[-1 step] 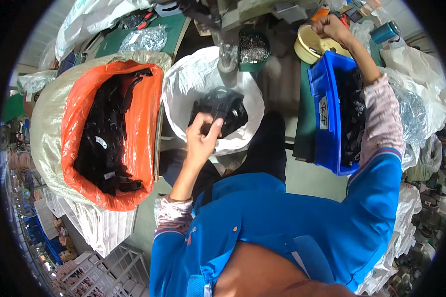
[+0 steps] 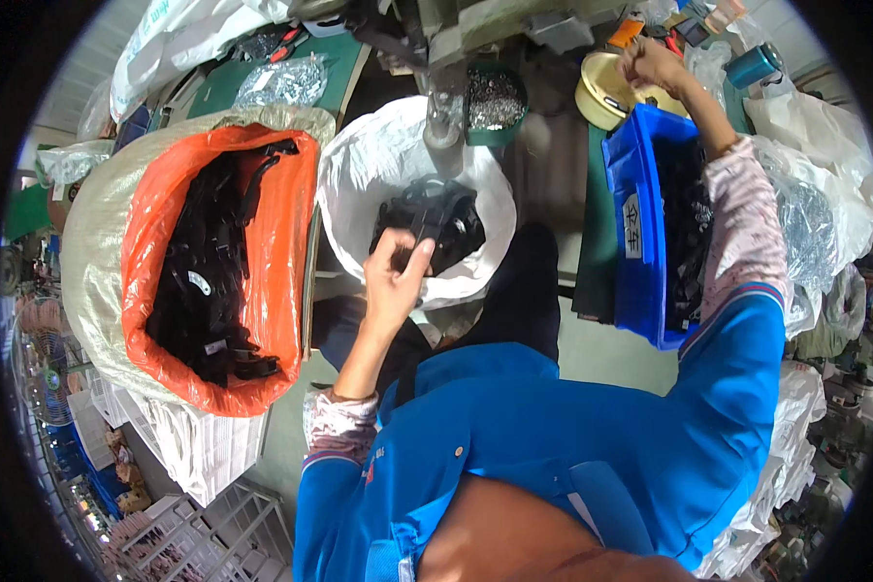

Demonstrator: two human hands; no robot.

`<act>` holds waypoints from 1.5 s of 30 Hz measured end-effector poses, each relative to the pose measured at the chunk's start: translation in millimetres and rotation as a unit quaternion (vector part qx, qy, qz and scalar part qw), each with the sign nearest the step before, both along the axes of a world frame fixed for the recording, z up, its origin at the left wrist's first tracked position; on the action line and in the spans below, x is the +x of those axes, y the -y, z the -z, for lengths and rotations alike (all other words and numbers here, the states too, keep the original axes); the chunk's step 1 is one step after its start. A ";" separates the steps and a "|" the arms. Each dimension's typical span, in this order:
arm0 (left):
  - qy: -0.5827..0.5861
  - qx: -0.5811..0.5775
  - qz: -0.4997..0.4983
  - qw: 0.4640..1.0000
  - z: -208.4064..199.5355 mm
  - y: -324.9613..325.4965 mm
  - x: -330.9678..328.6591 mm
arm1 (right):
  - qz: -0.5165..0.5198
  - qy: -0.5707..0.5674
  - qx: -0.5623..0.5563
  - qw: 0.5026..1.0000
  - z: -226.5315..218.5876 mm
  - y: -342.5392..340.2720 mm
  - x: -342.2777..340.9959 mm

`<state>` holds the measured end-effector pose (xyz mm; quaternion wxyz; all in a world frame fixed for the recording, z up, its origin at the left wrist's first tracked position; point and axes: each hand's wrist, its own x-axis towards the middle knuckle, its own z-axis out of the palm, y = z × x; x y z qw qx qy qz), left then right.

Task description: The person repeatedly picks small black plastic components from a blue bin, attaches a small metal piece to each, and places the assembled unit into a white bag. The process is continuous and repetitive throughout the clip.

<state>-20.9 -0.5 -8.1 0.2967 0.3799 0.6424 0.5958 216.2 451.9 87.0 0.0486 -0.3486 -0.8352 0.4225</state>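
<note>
My left hand is closed, thumb against fingers, on a black plastic part. It holds this part over a white sack with its mouth spread wide; more black parts lie inside. At the far right my right hand is raised above a yellow bowl, its fingers curled together. Whatever sits between those fingers is too small to make out. My right forearm passes over a blue bin with dark parts in it.
To the left, a woven sack with an orange liner holds many black parts. A metal machine post stands over the white sack, beside a green tub of small metal pieces. A teal cup and clear plastic bags are at the far right.
My right hand has shifted slightly to the right and down, still over the yellow bowl. The left hand keeps its grip on the black part, almost unmoved.
</note>
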 end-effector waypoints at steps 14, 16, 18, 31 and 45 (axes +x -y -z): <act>0.057 -0.014 0.006 0.998 -21.5 14.0 -0.8 | -0.079 0.147 0.323 0.932 88.5 -43.3 -0.2; 0.033 0.021 0.018 0.999 -20.0 9.4 -6.1 | -0.011 0.028 0.194 0.980 69.1 -45.1 2.0; 0.071 0.037 0.036 0.996 -29.4 2.4 -5.8 | 0.053 -0.114 -0.007 0.992 32.6 -26.5 7.7; 0.023 0.144 0.113 0.983 -67.3 -51.0 -4.7 | -0.038 -0.299 -0.168 0.938 -49.0 246.4 -52.4; -0.195 0.180 0.073 0.961 -76.7 -36.3 -19.5 | -0.115 -0.314 0.104 0.937 -27.8 275.5 -100.0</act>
